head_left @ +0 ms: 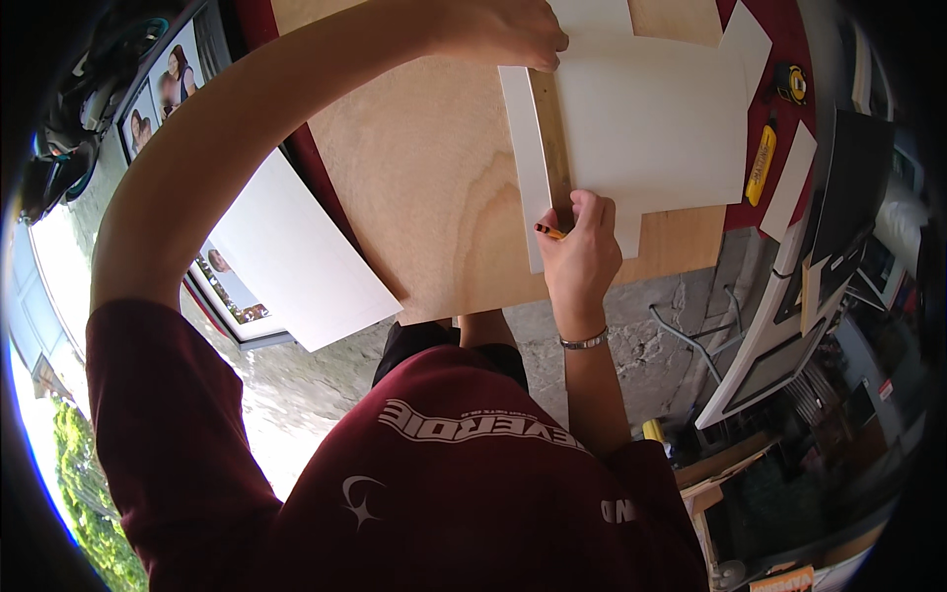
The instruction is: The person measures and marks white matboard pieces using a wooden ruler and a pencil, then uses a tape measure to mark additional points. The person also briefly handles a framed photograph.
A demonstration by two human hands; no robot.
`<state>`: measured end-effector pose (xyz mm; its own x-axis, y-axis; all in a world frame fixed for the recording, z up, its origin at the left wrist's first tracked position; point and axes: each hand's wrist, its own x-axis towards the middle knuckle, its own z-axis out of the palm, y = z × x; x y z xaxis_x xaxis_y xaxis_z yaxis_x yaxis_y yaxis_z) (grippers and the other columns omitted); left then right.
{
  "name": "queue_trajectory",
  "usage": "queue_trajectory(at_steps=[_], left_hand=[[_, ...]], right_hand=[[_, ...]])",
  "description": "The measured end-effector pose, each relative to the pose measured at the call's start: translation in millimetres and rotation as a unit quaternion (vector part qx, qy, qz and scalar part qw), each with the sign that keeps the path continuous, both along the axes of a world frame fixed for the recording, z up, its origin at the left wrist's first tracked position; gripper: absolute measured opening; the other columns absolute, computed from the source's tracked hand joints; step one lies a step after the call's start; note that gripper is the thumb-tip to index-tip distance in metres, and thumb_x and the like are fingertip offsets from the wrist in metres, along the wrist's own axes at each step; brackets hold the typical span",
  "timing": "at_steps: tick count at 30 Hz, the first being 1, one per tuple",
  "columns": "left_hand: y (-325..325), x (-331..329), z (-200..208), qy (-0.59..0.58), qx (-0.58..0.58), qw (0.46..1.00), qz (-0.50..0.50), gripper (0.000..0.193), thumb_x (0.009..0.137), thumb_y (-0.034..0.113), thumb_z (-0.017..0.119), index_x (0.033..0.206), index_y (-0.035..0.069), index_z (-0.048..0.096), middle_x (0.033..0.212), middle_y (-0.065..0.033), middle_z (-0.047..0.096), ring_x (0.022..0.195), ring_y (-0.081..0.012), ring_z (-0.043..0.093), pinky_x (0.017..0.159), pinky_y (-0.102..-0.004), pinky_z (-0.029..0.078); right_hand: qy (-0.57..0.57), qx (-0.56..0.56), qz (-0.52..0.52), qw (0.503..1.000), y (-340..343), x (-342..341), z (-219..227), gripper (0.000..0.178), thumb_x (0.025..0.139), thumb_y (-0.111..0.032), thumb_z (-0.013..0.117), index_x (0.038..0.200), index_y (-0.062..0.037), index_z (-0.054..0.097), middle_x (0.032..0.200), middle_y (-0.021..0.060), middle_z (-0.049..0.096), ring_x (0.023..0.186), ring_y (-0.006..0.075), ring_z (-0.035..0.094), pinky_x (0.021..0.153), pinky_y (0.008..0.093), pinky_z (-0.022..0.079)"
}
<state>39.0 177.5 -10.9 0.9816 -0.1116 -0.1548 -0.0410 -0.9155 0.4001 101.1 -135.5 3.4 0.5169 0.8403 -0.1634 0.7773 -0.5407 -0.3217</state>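
Observation:
A large white sheet of card lies on a plywood board. Across it runs a narrow brownish straightedge, nearly in line with my forearms. My left hand reaches over to its far end, fingers curled and pressed down there; the fingertips are partly hidden. At the near end, my right hand grips a yellow-and-black pencil, its fingers also resting against the straightedge. A white strip of the card shows to the left of the straightedge.
To the right lie a yellow utility knife and a tape measure on red cloth. Another white sheet overlaps framed photos at the left. A light-framed panel leans at the right beside metal tubing.

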Motion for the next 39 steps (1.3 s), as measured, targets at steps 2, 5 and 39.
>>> queue_trajectory(at_steps=[2, 5, 39], left_hand=[[-1.1, -0.6, 0.9, 0.004, -0.007, 1.000, 0.003, 0.037, 0.098, 0.028, 0.054, 0.089, -0.004, 0.069, 0.091, -0.0257, 0.070, 0.091, -0.0434, 0.068, 0.083, -0.0527, 0.054], [0.4, -2.6, 0.4, -0.025, 0.021, 0.999, -0.031, 0.030, 0.097, 0.023, 0.057, 0.089, -0.002, 0.071, 0.091, -0.0238, 0.071, 0.091, -0.0404, 0.070, 0.081, -0.0501, 0.057], [0.2, -2.8, 20.6, 0.056, -0.081, 0.994, 0.047, 0.035, 0.100, 0.026, 0.057, 0.098, -0.007, 0.071, 0.097, -0.0252, 0.071, 0.096, -0.0395, 0.070, 0.087, -0.0504, 0.057]], right_hand=[[0.001, -0.001, -0.005, 1.000, 1.1, -1.2, -0.6, 0.039, 0.082, -0.015, 0.083, 0.112, -0.0078, 0.059, 0.103, 0.0096, 0.066, 0.090, 0.0272, 0.073, 0.070, 0.0417, 0.061], [0.001, -0.001, -0.009, 1.000, 1.0, -1.7, -1.4, 0.039, 0.083, -0.015, 0.083, 0.112, -0.0079, 0.059, 0.103, 0.0093, 0.066, 0.090, 0.0272, 0.073, 0.070, 0.0417, 0.061], [0.011, 0.010, -0.010, 1.000, -0.9, -1.1, -0.6, 0.039, 0.084, -0.014, 0.083, 0.114, -0.0069, 0.059, 0.103, 0.0097, 0.065, 0.089, 0.0285, 0.073, 0.069, 0.0430, 0.061]])
